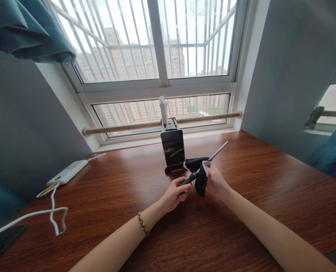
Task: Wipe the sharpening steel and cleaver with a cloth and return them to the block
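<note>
My left hand (173, 194) is closed around the black handle of what looks like a screwdriver (219, 149). Its long metal shaft points up and to the right, tip in the air. A black cloth (202, 182) with a whitish underside is draped around the shaft, one part hanging down and another reaching left. My right hand (215, 181) grips this cloth against the shaft, near its middle; some of those fingers are hidden behind the fabric. Both hands are above the brown wooden table (122, 223).
Just beyond my hands a black phone-like device (173, 147) stands upright on a holder. To the left lie a white power bank (68, 172), a white cable (53, 211) and the corner of a dark flat object (6, 241). A barred window (162, 88) is behind the table.
</note>
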Demonstrator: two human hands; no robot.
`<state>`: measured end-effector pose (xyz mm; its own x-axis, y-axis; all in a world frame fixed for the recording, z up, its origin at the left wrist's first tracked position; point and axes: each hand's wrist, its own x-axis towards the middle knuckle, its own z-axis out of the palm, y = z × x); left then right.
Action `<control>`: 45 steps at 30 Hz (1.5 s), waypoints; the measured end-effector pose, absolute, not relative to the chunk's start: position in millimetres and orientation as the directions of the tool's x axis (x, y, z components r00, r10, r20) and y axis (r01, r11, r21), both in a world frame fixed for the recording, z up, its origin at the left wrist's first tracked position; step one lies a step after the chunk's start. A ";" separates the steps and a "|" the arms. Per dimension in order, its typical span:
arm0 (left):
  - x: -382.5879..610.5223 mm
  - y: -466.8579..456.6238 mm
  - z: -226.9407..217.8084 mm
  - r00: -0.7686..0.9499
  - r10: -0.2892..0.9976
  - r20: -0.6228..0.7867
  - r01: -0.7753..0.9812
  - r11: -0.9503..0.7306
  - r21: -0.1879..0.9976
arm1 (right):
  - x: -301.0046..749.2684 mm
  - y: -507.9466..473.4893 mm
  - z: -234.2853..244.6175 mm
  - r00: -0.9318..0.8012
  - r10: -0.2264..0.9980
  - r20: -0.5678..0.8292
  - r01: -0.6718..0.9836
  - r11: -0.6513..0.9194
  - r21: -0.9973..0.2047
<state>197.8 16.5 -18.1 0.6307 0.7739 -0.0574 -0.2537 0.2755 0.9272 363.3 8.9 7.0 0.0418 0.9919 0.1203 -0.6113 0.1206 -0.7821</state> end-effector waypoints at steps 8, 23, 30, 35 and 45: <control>200.7 7.5 -22.0 0.395 0.876 0.276 0.250 -0.392 0.886 | 352.5 6.0 -1.8 0.042 0.990 0.132 -0.620 0.130 -0.774; 193.4 21.3 -18.5 0.632 0.769 -0.094 0.002 0.120 0.993 | 359.7 13.7 -15.2 0.070 0.989 0.133 -0.523 0.150 -0.839; 184.6 28.8 -11.8 0.793 0.562 -0.235 0.065 0.305 0.950 | 360.3 12.9 -12.1 0.044 0.993 0.108 -0.572 0.114 -0.812; 195.1 22.9 -12.2 0.726 0.665 -0.176 0.050 0.204 0.978 | 367.2 19.4 -9.5 0.102 0.992 0.078 -0.599 0.124 -0.791; 200.9 20.0 -4.4 0.669 0.718 -0.191 0.105 0.163 0.981 | 405.2 42.5 -5.2 0.282 0.957 0.066 -0.615 0.233 -0.753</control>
<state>200.9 20.0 -4.4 0.6688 0.7185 -0.1911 0.1050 0.1632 0.9810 405.2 42.5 -5.2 0.2816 0.9573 0.0663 -0.6152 0.2331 -0.7531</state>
